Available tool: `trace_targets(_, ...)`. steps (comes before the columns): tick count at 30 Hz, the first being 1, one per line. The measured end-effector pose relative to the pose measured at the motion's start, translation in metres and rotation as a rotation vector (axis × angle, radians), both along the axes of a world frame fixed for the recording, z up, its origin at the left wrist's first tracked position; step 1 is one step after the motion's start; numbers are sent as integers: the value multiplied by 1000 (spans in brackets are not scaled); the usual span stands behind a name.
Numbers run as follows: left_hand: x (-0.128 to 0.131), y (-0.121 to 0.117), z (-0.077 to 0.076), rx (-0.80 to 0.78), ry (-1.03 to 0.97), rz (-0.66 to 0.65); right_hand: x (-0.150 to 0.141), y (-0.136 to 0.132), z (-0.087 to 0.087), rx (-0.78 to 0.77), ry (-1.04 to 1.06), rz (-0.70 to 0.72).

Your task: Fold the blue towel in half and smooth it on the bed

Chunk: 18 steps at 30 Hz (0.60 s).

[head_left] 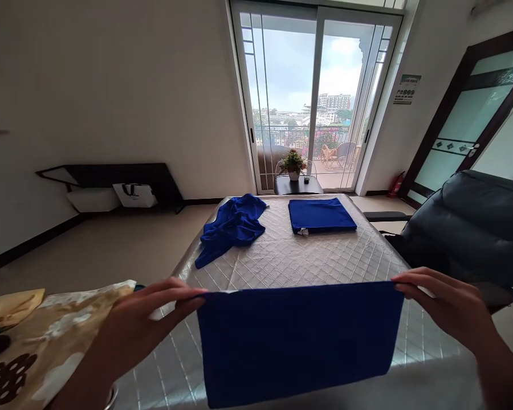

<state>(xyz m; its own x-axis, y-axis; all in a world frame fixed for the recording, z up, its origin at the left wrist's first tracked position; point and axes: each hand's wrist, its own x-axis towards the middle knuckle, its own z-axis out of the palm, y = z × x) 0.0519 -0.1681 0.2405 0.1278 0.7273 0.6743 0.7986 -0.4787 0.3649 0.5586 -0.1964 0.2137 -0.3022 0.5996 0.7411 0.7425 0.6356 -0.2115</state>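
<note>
A blue cloth [301, 341] hangs flat and stretched between my two hands above the near part of the table. My left hand [154, 319] pinches its upper left corner between thumb and fingers. At the upper right corner, my right hand [444, 302] has the same kind of pinch. Beyond it, a folded blue cloth [322, 215] with a small white tag lies flat on the right of the table. A crumpled blue cloth [235, 225] lies in a loose heap on the left side.
The table [277, 259] wears a shiny quilted cover. A patterned brown cloth [64, 330] is at lower left, a black leather chair [474, 222] at right. Behind stand a small dark table [282, 185] with a potted plant [294, 164] and a sliding glass door [282, 74].
</note>
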Motion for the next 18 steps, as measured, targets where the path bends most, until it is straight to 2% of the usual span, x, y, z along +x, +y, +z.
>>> trace_targets(3,5,42,3,-225,26,-95,-2,37,2,-93,15,-1)
trace_targets(5,12,67,10,-346,-18,-69,-4,64,7,-128,5,-32)
trace_targets(7,22,85,19,-381,-81,-3,-5,86,16,-116,0,-78)
trace_targets(9,31,92,28,-344,-157,56,-7,100,27,-59,19,-118)
trace_targets(12,39,80,32,-249,-234,116,-8,100,39,21,68,-145)
trace_targets(14,36,64,23,-211,-253,150,-8,89,36,26,96,-119)
trace_targets(15,33,55,14,-213,-261,161,-7,82,30,9,105,-87)
trace_targets(16,29,47,1,-235,-277,161,-6,75,19,-20,111,-48)
trace_targets(18,22,31,-33,-339,-336,127,-6,62,-15,-121,117,30)
